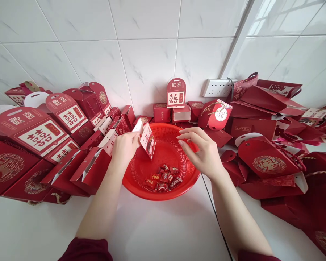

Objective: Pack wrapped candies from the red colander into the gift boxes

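Observation:
My left hand pinches the top edge of a small red and white gift box with a cartoon figure on its side. The box is tilted, with its flap up, over the left part of a red plastic basket. At the basket's near side lies a small heap of wrapped candies, mostly red. My right hand hovers above the basket's right rim, its fingers curved and apart, with nothing seen in them.
Many red gift boxes crowd the left side of the white table. More boxes and bags are piled on the right. Behind the basket, an upright box stands on others against the tiled wall. A power strip is beside it.

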Action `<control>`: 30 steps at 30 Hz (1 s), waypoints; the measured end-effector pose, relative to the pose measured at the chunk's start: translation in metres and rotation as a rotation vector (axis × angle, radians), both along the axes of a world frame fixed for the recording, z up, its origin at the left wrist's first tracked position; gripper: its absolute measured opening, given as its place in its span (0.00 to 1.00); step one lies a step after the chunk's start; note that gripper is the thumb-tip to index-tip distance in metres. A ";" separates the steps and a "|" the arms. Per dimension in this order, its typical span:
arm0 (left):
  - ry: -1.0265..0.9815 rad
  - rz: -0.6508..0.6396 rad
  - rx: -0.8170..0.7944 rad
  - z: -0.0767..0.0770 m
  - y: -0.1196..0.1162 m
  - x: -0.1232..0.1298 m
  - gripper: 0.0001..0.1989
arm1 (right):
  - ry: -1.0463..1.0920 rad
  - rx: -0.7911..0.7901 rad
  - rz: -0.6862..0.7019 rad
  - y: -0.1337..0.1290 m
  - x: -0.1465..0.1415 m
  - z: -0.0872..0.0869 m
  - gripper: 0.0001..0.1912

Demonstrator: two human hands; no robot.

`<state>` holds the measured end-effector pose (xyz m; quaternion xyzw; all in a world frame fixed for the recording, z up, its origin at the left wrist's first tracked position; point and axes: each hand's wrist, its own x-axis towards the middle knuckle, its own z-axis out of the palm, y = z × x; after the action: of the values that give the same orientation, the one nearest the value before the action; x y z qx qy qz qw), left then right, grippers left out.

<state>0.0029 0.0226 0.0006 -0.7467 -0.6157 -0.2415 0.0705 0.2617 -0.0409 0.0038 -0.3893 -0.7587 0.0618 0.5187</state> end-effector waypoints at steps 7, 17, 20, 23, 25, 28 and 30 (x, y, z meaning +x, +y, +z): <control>-0.311 -0.239 0.835 0.030 -0.053 0.007 0.20 | 0.064 0.088 -0.106 -0.015 0.021 0.017 0.08; -0.340 -1.085 -0.022 0.060 -0.142 0.023 0.24 | 0.317 0.039 -0.228 -0.075 0.071 0.040 0.05; -0.304 -1.153 -0.215 0.061 -0.153 0.024 0.26 | 0.233 -0.071 -0.142 -0.084 0.075 0.042 0.05; -0.213 -1.263 -0.368 0.058 -0.158 0.028 0.21 | -0.028 -0.250 0.007 -0.078 0.071 0.038 0.05; -0.097 -1.290 -0.427 0.053 -0.158 0.033 0.18 | -0.297 -0.477 0.176 -0.067 0.061 0.030 0.08; 0.054 -1.217 -0.384 0.042 -0.153 0.042 0.16 | -0.674 -0.728 0.289 -0.048 0.036 0.011 0.20; 0.118 -1.166 -0.346 0.035 -0.148 0.048 0.15 | -0.811 -0.720 0.175 -0.038 0.019 0.000 0.20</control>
<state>0.0511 -0.1256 0.0361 -0.9735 -0.1309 -0.0952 -0.1617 0.2804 -0.0791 0.0037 -0.4703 -0.8582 0.2056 0.0118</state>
